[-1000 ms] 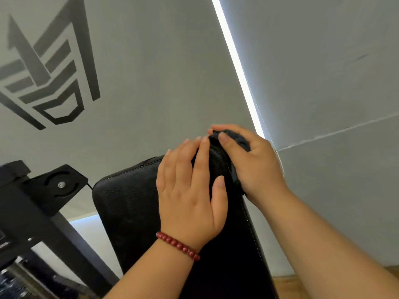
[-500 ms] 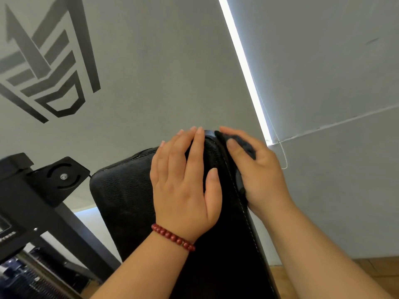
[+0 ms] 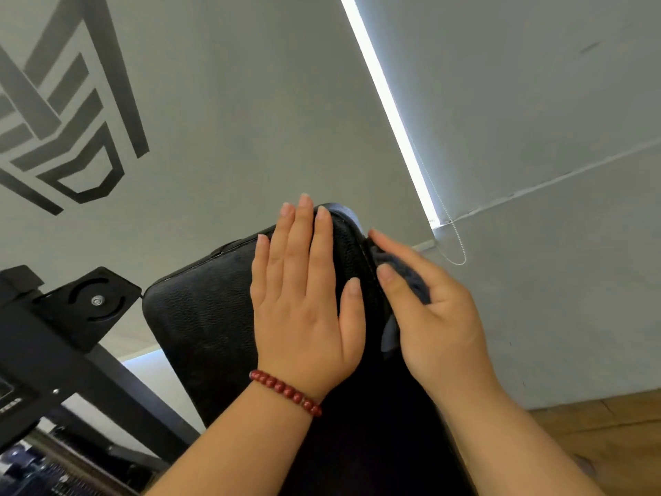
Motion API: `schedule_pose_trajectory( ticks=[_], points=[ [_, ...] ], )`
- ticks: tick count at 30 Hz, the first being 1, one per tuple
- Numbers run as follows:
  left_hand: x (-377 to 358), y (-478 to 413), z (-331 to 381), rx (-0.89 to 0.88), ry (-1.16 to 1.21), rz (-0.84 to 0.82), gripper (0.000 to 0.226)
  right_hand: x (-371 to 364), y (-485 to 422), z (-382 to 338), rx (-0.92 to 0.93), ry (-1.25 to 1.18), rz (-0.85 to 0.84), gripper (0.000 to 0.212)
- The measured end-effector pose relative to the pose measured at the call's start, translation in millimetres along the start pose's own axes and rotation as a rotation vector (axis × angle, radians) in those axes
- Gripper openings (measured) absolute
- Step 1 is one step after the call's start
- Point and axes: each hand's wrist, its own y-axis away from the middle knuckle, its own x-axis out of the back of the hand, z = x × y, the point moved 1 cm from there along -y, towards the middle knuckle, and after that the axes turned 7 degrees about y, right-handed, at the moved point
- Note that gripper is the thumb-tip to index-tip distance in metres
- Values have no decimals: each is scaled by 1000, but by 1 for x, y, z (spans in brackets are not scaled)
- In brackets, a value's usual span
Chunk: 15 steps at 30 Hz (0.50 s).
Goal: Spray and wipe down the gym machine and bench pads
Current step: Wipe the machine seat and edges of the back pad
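A person's left hand (image 3: 304, 316), fingers straight and pressed together, lies flat on the top corner of an upright black pad (image 3: 204, 316), a red bead bracelet (image 3: 286, 390) at the wrist. The right hand (image 3: 432, 316) curls round a dark grey-blue cloth (image 3: 411, 281), pinching it between thumb and fingers against the pad's right edge. A black machine frame (image 3: 46, 352) stands to the left, below a grey wall logo (image 3: 71, 137). Wooden floor (image 3: 608, 424) shows at lower right.
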Motion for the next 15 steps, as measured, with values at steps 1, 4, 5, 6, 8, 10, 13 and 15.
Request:
schedule_pose_trajectory(
  ticks=[1,4,5,6,8,10,13,15],
  points=[
    [0,0,0,-2,-6,-5,61,-1,-4,-1,24,-1,2,26],
    [-1,0,-1,-8,5,-12,59,-5,-25,-8,98,39,-5,28],
    [-1,0,-1,-8,11,-11,59,-5,-27,-8,121,44,-19,29],
    [0,1,-1,-9,15,-10,59,-3,-24,-5,137,44,-33,29],
    [0,2,0,-11,18,-9,59,5,-3,7,143,60,-47,31],
    [-1,2,-1,-9,17,-10,59,11,21,20,109,92,-28,34],
    [-1,3,0,-54,4,1,58,9,23,20,117,118,-2,41],
    [-1,3,0,-110,19,17,57,2,4,4,160,120,1,40]
  ],
)
